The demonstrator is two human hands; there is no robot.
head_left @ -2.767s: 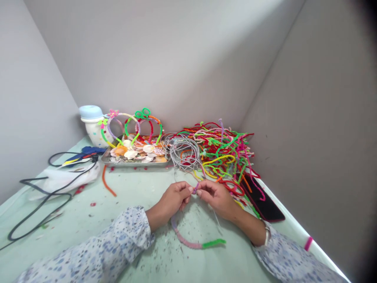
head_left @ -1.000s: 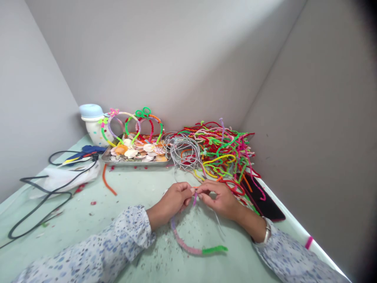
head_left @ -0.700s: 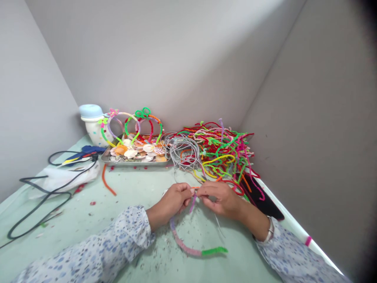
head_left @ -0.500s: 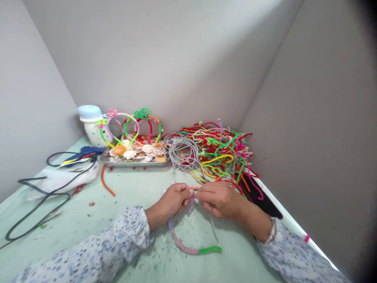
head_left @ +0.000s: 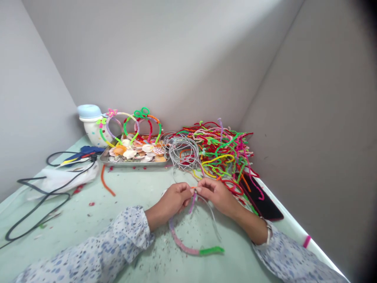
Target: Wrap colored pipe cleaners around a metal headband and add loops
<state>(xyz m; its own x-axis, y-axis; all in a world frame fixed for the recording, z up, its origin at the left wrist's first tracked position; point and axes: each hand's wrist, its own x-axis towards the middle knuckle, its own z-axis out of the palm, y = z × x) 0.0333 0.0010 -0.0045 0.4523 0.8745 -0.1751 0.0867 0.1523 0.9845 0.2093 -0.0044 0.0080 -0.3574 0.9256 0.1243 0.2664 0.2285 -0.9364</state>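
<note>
Pinched between the fingertips of my left hand (head_left: 176,199) is a thin headband, partly wrapped in fuzzy pipe cleaner. Its covered arm (head_left: 192,250), in purple, pink and green, curves out below that hand toward me. A bare grey strip (head_left: 212,216), apparently its other arm, runs down below my right hand (head_left: 217,196). With thumb and forefinger closed, my right hand grips a short orange pipe cleaner (head_left: 193,188) close to the left fingertips. A purple pipe cleaner end (head_left: 193,202) hangs between the hands. Fingers hide the exact joining point.
Behind my hands stand a metal tray (head_left: 135,164) of shells with decorated hoops, a coil of grey wire (head_left: 184,153) and a pipe cleaner heap (head_left: 220,145). A dark phone (head_left: 265,202) lies right; a black cable (head_left: 38,232), blue-handled tool (head_left: 88,151) and white jar (head_left: 96,131) sit left.
My right hand has turned and drawn slightly up and left, its fingers now in a tighter pinch. More of the grey strip and the phone shows. My left hand stays almost still.
</note>
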